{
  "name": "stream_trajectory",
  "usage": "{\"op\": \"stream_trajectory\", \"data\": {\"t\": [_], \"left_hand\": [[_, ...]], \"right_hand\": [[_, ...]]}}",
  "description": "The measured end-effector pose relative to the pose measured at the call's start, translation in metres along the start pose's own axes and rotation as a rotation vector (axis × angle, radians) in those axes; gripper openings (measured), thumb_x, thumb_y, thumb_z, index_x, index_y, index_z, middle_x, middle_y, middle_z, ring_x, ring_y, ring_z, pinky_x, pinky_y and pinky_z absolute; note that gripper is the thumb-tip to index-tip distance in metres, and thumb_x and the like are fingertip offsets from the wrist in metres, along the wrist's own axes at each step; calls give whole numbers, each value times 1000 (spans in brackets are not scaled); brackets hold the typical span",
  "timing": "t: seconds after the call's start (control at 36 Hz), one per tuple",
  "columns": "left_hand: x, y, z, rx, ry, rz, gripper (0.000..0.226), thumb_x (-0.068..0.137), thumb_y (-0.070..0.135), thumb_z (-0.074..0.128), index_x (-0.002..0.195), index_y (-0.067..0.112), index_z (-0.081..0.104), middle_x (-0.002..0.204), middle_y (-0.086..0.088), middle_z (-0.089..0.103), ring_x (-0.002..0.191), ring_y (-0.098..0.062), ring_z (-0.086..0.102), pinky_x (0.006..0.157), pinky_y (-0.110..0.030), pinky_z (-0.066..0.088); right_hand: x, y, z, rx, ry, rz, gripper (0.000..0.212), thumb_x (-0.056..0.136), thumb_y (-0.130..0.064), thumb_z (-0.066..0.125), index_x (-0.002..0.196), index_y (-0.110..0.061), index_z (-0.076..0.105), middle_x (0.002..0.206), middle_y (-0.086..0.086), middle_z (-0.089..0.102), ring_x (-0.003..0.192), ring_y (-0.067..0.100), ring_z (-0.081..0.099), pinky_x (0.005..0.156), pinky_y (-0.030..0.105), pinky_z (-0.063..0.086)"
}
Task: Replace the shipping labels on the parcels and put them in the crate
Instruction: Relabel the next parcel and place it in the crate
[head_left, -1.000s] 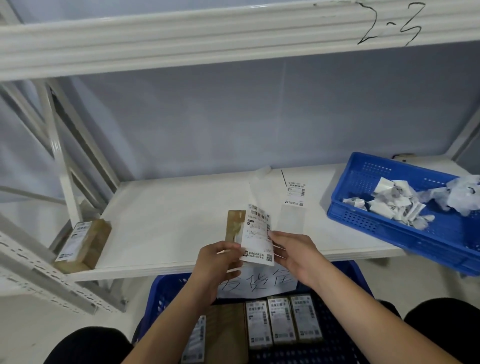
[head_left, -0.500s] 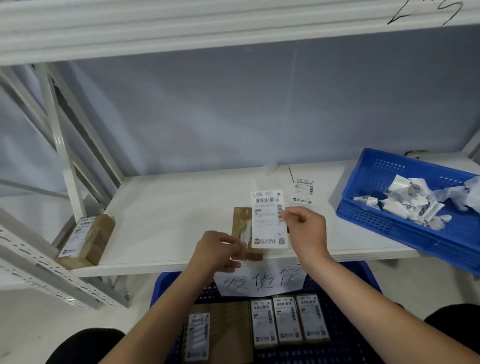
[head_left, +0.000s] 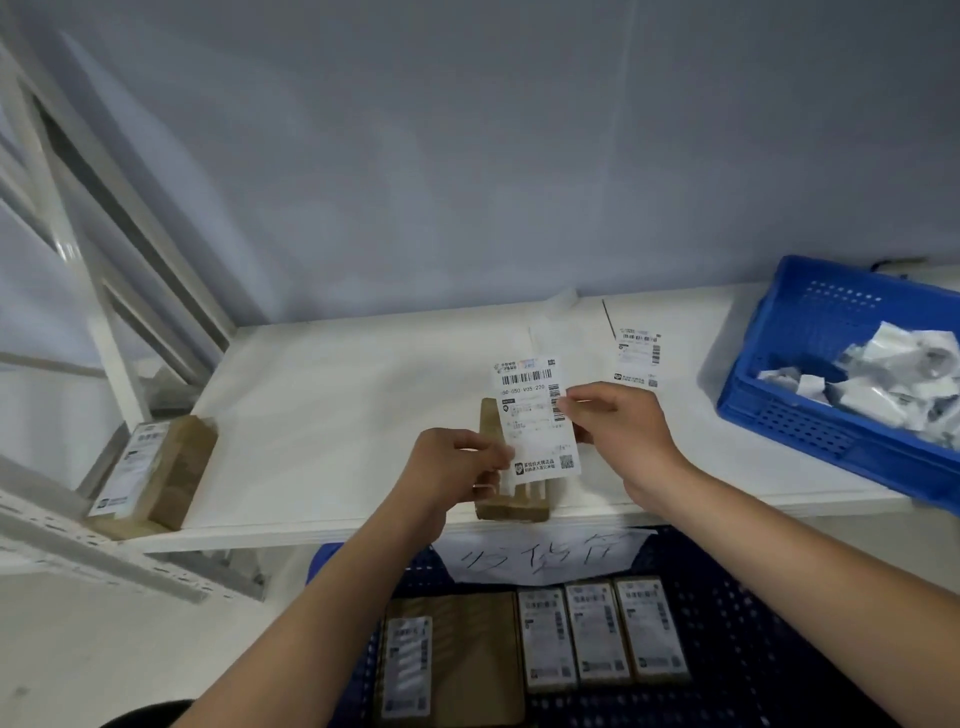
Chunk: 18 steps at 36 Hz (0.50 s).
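Here the left hand (head_left: 457, 462) holds the brown parcel (head_left: 511, 504) at the near edge of the shelf (head_left: 332, 415) while the right hand (head_left: 618, 426) pinches a label (head_left: 535, 421) over it, so the labelling step seems in hand, and next it likely needs pressing flat before the parcel goes into the near crate (head_left: 737, 623).

A white shelf (head_left: 322, 415) carries the things. A brown parcel (head_left: 511, 506) lies on it at the front edge, directly under the grip of both hands. Beyond the right grip, a loose printed label (head_left: 637, 357) lies flat on the shelf, well apart from the parcel. Further right sits a blue basket (head_left: 795, 410) of crumpled paper scraps. Far left of the grip, a second labelled parcel (head_left: 156, 473) lies at the shelf's left end.
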<state>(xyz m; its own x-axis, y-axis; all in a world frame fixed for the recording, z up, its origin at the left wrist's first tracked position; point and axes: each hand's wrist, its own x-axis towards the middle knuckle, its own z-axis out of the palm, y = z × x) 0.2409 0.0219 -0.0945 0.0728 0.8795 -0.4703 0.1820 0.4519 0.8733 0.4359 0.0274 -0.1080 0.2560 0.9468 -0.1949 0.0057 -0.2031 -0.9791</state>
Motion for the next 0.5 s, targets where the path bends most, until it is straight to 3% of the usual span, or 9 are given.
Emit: {"op": "stream_trajectory", "data": {"t": [0.14, 0.28, 0.42, 0.5], "left_hand": [[12, -5, -3, -25, 32, -10, 11, 85, 2, 79, 93, -3, 73, 94, -24, 76, 74, -28, 64, 85, -47, 61], [20, -6, -13, 7, 56, -5, 8, 87, 4, 77, 87, -4, 78, 81, -17, 74, 66, -18, 58, 72, -29, 55], [23, -10, -16, 102, 52, 3, 8, 90, 13, 76, 91, 6, 76, 92, -12, 77, 72, -15, 66, 70, -27, 59], [24, -9, -13, 71, 37, -15, 8, 91, 10, 74, 94, 2, 74, 88, -8, 79, 71, -16, 73, 63, -23, 59]], "right_hand": [[8, 1, 7, 65, -20, 79, 10, 86, -7, 77, 92, -15, 75, 90, 3, 78, 85, 18, 75, 80, 30, 60], [12, -2, 9, -21, -35, 38, 11, 88, -7, 76, 84, -18, 76, 82, -1, 78, 78, 14, 74, 70, 22, 57], [12, -3, 11, -75, -79, 71, 16, 88, -6, 75, 79, -20, 73, 77, 0, 77, 76, 17, 74, 67, 19, 57], [16, 1, 10, -99, -61, 74, 16, 87, -8, 77, 81, -22, 73, 79, 1, 77, 78, 20, 74, 71, 21, 58]]}}
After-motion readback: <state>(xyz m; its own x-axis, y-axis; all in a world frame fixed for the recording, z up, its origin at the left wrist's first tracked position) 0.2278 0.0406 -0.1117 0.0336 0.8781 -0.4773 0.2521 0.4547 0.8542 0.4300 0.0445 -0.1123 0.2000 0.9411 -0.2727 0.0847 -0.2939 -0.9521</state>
